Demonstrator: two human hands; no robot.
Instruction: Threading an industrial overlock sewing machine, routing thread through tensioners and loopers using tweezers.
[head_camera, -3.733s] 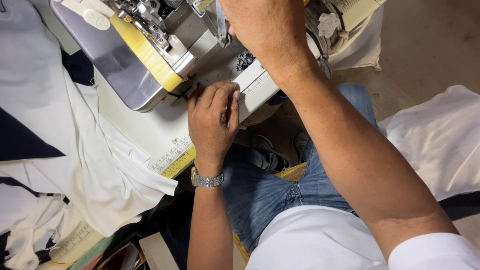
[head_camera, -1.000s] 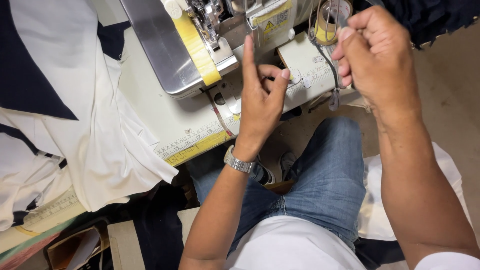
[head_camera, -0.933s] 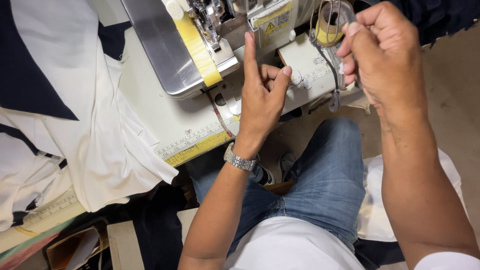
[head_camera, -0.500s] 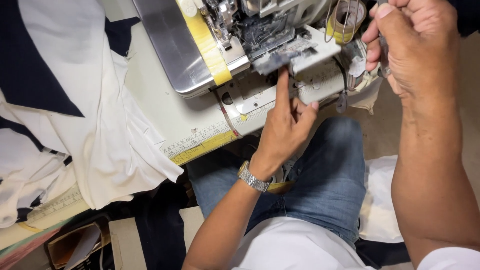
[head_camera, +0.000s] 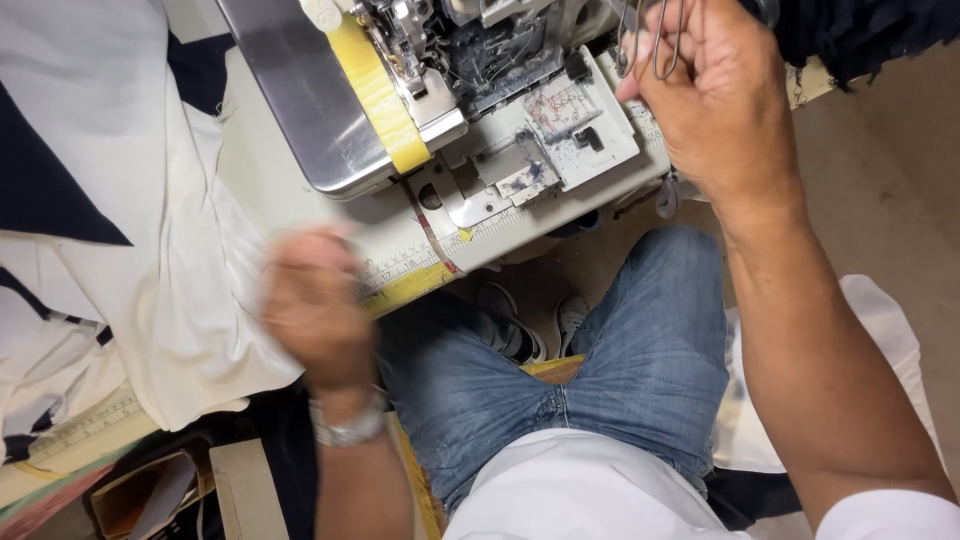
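As I sat at the counter (head_camera: 300, 205), its pale top carried, from largest to smallest:

1. White fabric with dark navy panels (head_camera: 150, 260), heaped at the left edge, draping off the front.
2. Overlock sewing machine (head_camera: 470, 90), grey metal bed, front cover swung open so the threading parts showed.
3. Yellow tape strip (head_camera: 380, 95), a long rectangle stuck slantwise across the machine bed.
4. Yellow ruler strip (head_camera: 420, 280), along the counter's front edge; markings too fine to tell.
5. Pale square sticker (head_camera: 562, 100) on the open cover, faint reddish print.
6. Thin metal tweezers (head_camera: 665, 40), pinched in my right hand (head_camera: 720, 110), raised beside the machine's right end.

My left hand (head_camera: 318, 305) was blurred near the counter edge; whether it gripped anything I could not tell.

Handling note, my judgement: steadying the tweezers' tips before reaching among the threading parts would serve best.
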